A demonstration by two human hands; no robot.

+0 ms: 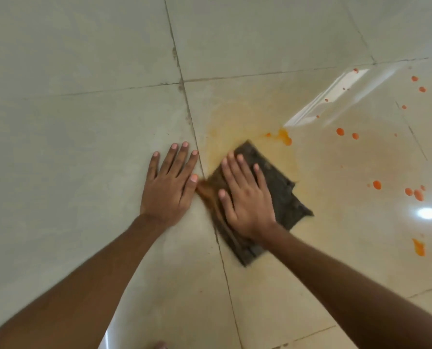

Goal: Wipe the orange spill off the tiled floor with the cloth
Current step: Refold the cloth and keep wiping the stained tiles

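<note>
On the glossy beige tiled floor (84, 122), the left hand (169, 187) is laid flat with fingers spread, the right hand (247, 200) at its 3 o'clock is pressed open-fingered on the dark cloth (282, 195), and the orange spill (235, 137) is smeared at the cloth's 12 o'clock, with orange droplets (377, 185) scattered toward 3 o'clock.

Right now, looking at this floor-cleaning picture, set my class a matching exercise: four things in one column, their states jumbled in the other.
Things:
1. left hand
2. right hand
3. cloth
4. orange drops

States:
A. dark, lying flat on the smeared tile
B. scattered to the right, unwiped
C. spread flat on bare tile
D. pressing on the cloth

Pairs: 1-C, 2-D, 3-A, 4-B
</note>
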